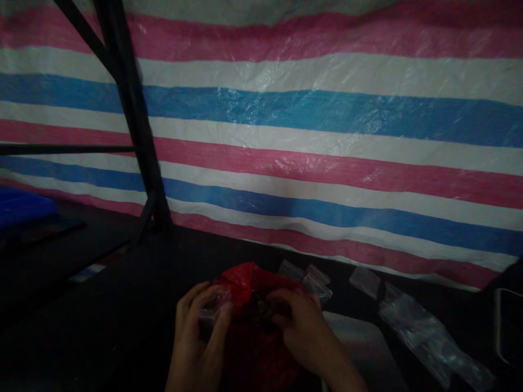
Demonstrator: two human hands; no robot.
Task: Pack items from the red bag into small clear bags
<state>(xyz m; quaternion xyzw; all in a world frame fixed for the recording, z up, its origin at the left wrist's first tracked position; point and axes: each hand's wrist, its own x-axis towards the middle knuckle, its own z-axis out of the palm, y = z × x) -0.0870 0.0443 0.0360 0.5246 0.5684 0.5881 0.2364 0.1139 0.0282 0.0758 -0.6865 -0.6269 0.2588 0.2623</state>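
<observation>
The left hand (200, 321) pinches a small clear bag (210, 311) between thumb and fingers. The right hand (300, 321) is curled over the open mouth of the red bag (245, 283), fingers bent inside; I cannot tell if it grips something. The red bag sits on the dark surface (134, 305), between both hands. The light is weak, so small pieces could fall beside the clear bag, and the loose empty bags (310, 277) near the tarp (327, 136) may slide away.
</observation>
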